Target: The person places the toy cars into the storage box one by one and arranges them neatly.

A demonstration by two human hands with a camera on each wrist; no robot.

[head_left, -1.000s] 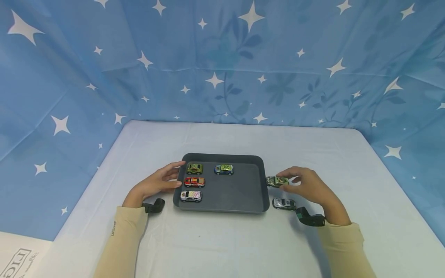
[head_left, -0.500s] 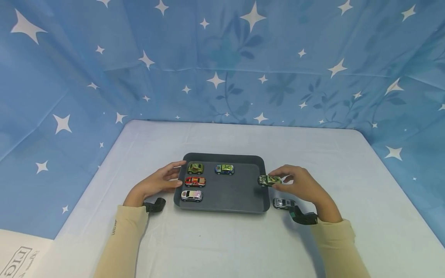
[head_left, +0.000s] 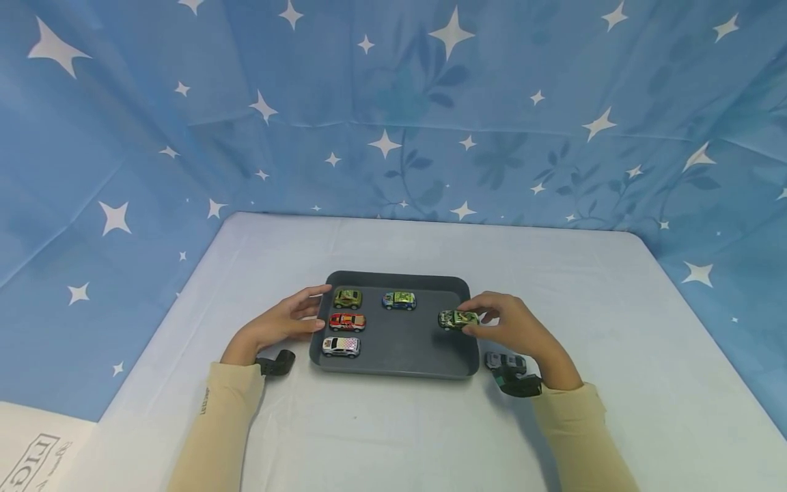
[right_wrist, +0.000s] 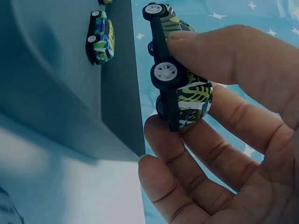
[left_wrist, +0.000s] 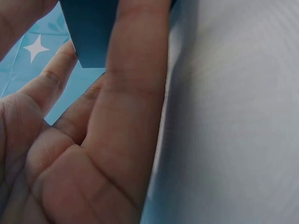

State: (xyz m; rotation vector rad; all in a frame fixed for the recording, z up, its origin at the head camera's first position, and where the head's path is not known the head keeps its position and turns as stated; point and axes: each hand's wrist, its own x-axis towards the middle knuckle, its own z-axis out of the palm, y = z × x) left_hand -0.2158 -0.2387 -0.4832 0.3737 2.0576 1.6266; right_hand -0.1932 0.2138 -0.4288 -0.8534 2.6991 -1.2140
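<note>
In the head view my right hand [head_left: 516, 330] pinches a green camouflage toy car [head_left: 458, 320] above the right part of the grey tray [head_left: 399, 367]. The right wrist view shows its wheels and black underside, with the thumb on one side and fingers on the other. My left hand [head_left: 279, 324] touches the tray's left edge, its thumb and fingers fairly straight. Inside the tray stand a green toy car [head_left: 348, 298], a red toy car [head_left: 347, 322] and a white toy car [head_left: 341, 346] along the left, plus a blue-and-green toy car [head_left: 399, 301] at the back middle.
A silver-grey toy car [head_left: 505, 362] stands on the white table [head_left: 393, 437] just right of the tray, partly covered by the right wrist camera [head_left: 518, 384]. A blue star-patterned cloth [head_left: 393, 109] hangs behind. A printed sheet [head_left: 37, 444] shows at the lower left.
My right hand has moved left with the camouflage toy car, from outside the tray's right rim to above its inside. The left hand has stayed at the tray.
</note>
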